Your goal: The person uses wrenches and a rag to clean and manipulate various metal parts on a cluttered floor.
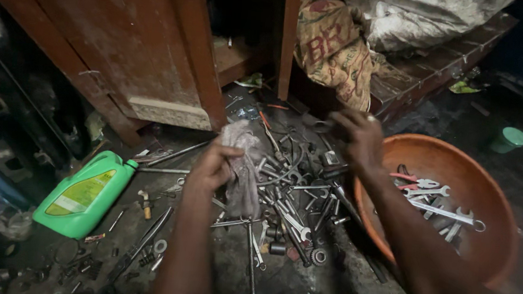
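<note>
Left hand grips a grey crumpled rag; right hand pinches 1 small dark metal socket above scattered steel wrenches.

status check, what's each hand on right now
Left hand gripping grey rag. Right hand holding small dark part, blurred. Loose tools piled below.

Crumpled grey rag, hanging limp

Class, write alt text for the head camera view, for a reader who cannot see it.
A person's left hand holds a grey rag while the right hand grips a small dark metal part, above a pile of wrenches and sockets on the floor. An orange basin and a green jug flank them.
</note>
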